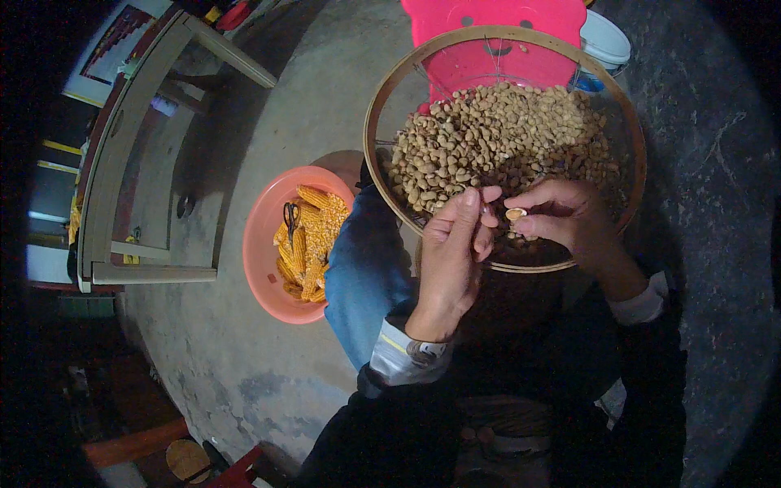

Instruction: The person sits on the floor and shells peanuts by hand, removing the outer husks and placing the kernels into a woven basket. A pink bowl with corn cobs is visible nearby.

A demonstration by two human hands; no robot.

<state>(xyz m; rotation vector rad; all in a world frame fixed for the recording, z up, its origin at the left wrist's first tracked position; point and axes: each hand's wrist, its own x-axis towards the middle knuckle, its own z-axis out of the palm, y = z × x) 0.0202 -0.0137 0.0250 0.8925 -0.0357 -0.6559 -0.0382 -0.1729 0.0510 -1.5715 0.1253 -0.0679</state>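
Unshelled peanuts (521, 122) fill much of a round sieve (372, 122) with a wooden rim, in front of me. Over its near edge, my right hand (561, 213) pinches a peanut shell (515, 214) between thumb and fingertips, its pale inside showing. Just left of it, my left hand (455, 252) is closed, thumb against the curled fingers. Whatever lies in those fingers is too small and hidden to name. A small gap separates the two hands.
On the floor at my left stands a pink basin (259, 260) with corn cobs (299, 248), loose kernels and black-handled scissors (290, 218). A bright pink plastic seat (439, 20) is beyond the sieve, beside a white tub (606, 41). A wooden table frame (154, 275) stands far left.
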